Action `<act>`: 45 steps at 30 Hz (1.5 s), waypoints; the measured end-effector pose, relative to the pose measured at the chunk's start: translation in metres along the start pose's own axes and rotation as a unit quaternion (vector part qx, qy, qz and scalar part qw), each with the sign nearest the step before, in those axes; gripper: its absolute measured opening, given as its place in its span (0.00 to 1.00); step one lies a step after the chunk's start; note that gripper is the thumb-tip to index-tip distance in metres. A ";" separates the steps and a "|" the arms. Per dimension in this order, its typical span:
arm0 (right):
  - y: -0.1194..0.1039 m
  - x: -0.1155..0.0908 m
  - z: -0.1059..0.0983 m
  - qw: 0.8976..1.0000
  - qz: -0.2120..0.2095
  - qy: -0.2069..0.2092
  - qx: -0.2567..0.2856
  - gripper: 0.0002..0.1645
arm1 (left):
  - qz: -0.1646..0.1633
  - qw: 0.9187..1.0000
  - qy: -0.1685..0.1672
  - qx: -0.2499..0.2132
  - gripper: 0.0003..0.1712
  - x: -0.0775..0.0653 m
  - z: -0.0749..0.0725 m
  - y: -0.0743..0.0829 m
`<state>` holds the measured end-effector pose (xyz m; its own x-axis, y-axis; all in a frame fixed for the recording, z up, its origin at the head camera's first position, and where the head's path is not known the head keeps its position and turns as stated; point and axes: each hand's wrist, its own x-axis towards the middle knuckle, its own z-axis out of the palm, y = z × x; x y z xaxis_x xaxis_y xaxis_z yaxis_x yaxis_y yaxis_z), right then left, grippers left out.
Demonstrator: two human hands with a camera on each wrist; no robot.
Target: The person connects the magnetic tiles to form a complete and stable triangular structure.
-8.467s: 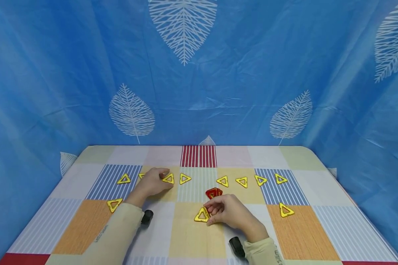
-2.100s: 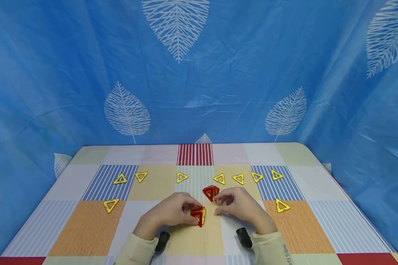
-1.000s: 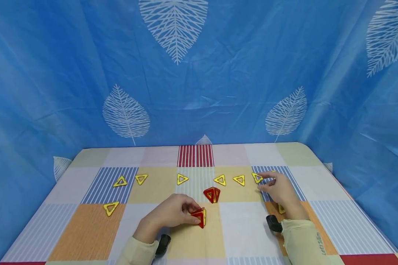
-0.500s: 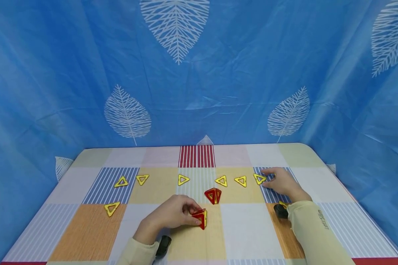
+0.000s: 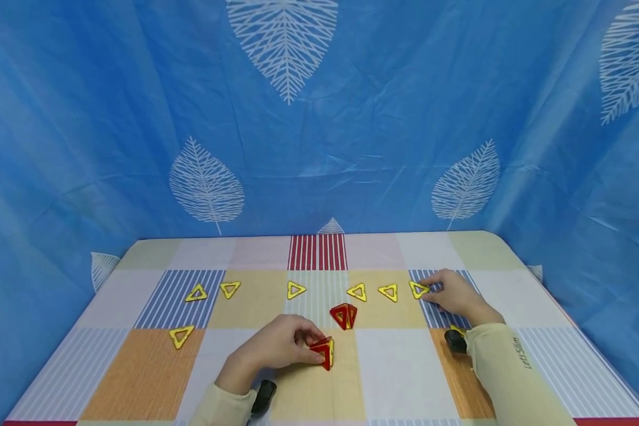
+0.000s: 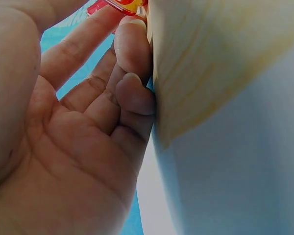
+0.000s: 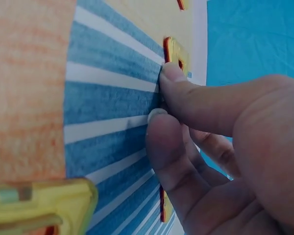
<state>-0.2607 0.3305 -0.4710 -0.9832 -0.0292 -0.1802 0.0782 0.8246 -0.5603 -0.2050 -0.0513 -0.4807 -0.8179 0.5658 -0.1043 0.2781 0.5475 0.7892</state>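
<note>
My left hand [image 5: 279, 343] grips a small upright piece [image 5: 326, 353] of joined triangular magnetic tiles, red outside with yellow inside, low over the cloth. In the left wrist view only its red and yellow edge shows past the fingers. My right hand [image 5: 455, 296] is at the right of the row, thumb and a fingertip on the right corner of a yellow triangular tile [image 5: 418, 289]. In the right wrist view a digit touches that tile [image 7: 179, 54], which has a red underside. A red pyramid-like piece [image 5: 344, 316] stands beyond my left hand.
Yellow triangular tiles [image 5: 387, 291], [image 5: 357, 291], [image 5: 296, 289], [image 5: 230, 289], [image 5: 196, 293] lie in a row across the cloth. Another tile [image 5: 181, 336] lies at the left, and one [image 5: 456, 328] is partly hidden by my right wrist. A blue curtain [image 5: 319, 148] stands behind the table.
Earlier, my left hand took a tile from the row, and the held piece was built up. Then my right hand moved from the centre to the right-hand tile. My left hand stays put.
</note>
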 end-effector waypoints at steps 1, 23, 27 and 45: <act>0.000 0.000 0.000 1.000 0.001 0.001 -0.004 0.21 | -0.001 1.000 0.000 -0.001 0.14 0.000 0.000 0.000; -0.022 -0.029 0.011 0.985 -0.136 0.059 0.085 0.18 | 0.003 1.000 0.001 -0.006 0.14 -0.001 -0.002 0.000; -0.035 -0.036 0.019 0.977 -0.172 0.038 0.120 0.16 | 0.001 1.000 0.001 -0.007 0.14 -0.002 -0.002 0.001; -0.082 -0.059 0.066 0.945 -0.245 -0.110 0.184 0.11 | 0.002 1.000 0.007 0.017 0.15 0.001 0.001 0.001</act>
<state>-0.1982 0.2271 -0.4673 -0.8609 -0.5077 0.0325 -0.2859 0.4300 -0.8563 -0.2054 -0.0496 -0.4805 -0.8237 0.5594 -0.0922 0.2987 0.5664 0.7681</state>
